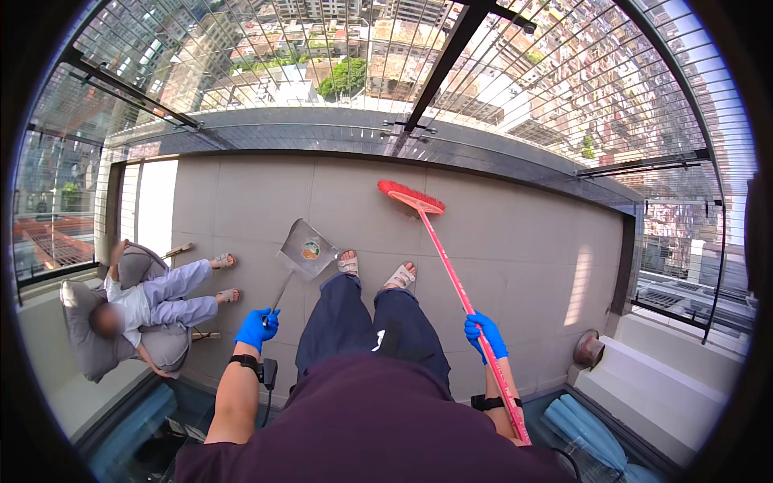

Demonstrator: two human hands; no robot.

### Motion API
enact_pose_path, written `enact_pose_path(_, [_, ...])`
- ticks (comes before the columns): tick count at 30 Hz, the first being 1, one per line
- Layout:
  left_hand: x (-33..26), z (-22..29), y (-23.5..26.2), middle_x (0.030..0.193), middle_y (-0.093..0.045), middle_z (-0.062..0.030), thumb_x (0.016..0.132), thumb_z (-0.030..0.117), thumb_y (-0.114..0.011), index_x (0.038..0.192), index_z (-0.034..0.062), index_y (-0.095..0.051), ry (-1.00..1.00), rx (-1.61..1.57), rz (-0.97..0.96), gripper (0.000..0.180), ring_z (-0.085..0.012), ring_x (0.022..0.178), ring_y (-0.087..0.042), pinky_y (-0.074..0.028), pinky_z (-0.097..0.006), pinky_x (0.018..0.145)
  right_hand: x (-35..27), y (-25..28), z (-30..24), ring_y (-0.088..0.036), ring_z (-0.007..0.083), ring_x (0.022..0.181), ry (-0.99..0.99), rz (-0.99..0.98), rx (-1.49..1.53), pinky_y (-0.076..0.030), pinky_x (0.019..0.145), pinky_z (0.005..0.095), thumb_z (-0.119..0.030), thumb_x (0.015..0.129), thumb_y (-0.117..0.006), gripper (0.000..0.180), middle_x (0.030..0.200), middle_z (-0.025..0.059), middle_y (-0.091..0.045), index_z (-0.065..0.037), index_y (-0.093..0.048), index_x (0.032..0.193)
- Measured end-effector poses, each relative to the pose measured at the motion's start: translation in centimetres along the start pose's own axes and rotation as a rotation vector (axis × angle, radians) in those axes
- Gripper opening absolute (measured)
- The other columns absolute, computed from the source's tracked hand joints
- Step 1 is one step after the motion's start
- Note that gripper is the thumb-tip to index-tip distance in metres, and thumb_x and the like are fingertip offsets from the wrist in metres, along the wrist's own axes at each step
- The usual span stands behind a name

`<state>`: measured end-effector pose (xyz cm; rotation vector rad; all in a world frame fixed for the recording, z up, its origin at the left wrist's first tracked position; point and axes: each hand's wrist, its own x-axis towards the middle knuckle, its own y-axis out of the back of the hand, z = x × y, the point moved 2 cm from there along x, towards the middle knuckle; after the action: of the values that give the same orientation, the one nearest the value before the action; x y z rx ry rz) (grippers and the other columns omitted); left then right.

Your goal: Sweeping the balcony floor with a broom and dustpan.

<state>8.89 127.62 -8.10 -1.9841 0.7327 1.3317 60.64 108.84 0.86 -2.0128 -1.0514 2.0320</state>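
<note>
Left hand (pixel 257 328): blue-gloved, closed around the dustpan's long handle.
Dustpan (pixel 306 251): metal, tilted, its pan just beside the person's left foot on the tiled balcony floor (pixel 515 241).
Right hand (pixel 485 335): blue-gloved, gripping the red broom (pixel 445 262) mid-handle; bristles rest near the railing (pixel 386 133).
Nearby: a seated person (pixel 153 306) at the left.

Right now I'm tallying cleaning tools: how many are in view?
2: a metal dustpan held by the left hand, and a red broom held by the right hand. Others may be hidden.

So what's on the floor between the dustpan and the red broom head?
In the head view, only bare grey floor tiles lie between the dustpan and the red broom head; the person's sandalled feet sit just below.
</note>
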Motion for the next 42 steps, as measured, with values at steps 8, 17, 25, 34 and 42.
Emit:
enact_pose_path(8, [0.7,-2.8,1.7,0.048,-0.037,-0.0001,0.08,0.02,-0.037,0.096,-0.0003,-0.042,-0.024,-0.002,0.026,0.026,-0.0076,0.039,-0.035,-0.026,-0.016,0.033,8.7,-4.7,-7.1,-0.038,0.0065,0.04,-0.102,-0.003,-0.675,-0.031,0.034,0.0176,-0.009,0.073,-0.047,0.011,0.052,0.0005,-0.039,-0.006,-0.041,0.082])
enact_pose_path(17, [-2.8,-11.1,2.7,0.048,-0.035,0.0001,0.078,0.019,-0.039,0.097,-0.0012,-0.042,-0.06,-0.278,-0.082,0.028,-0.0072,0.039,-0.033,-0.026,-0.017,0.033,18.8,-8.4,-9.1,-0.041,0.0073,0.039,-0.231,-0.193,-1.243,-0.034,0.035,0.0201,-0.011,0.071,-0.049,0.013,0.052,0.0008,-0.042,-0.005,-0.045,0.082])
enact_pose_path(25, [-3.4,-14.6,1.6,0.046,-0.031,0.0011,0.078,0.018,-0.038,0.096,-0.0023,-0.042,-0.087,-0.363,-0.119,0.027,-0.0068,0.036,-0.028,-0.023,-0.017,0.032,9.7,-5.3,-20.8,-0.046,0.012,0.041,-0.376,-0.11,-1.915,-0.038,0.037,0.0241,-0.008,0.066,-0.049,0.017,0.053,0.0056,-0.047,0.001,-0.045,0.08])
enact_pose_path(34, [-0.5,-11.2,-4.0,0.045,-0.028,0.0019,0.078,0.018,-0.036,0.089,-0.0021,-0.043,-0.086,-0.142,-0.105,0.023,-0.0068,0.035,-0.025,-0.021,-0.018,0.032,1.6,-0.5,-23.8,-0.043,0.0082,0.04,-0.257,0.037,-1.366,-0.036,0.035,0.0206,-0.009,0.07,-0.048,0.023,0.052,0.0025,-0.044,-0.001,-0.045,0.092])
enact_pose_path(42, [0.2,-5.5,-14.2,0.047,-0.028,0.002,0.077,0.018,-0.034,0.089,-0.0024,-0.042,-0.006,0.105,-0.091,0.025,-0.0068,0.037,-0.026,-0.021,-0.018,0.032,5.7,6.6,-15.2,-0.039,0.0078,0.039,-0.069,0.111,-0.599,-0.032,0.034,0.0193,-0.011,0.071,-0.048,0.01,0.052,0.0018,-0.041,-0.007,-0.041,0.078])
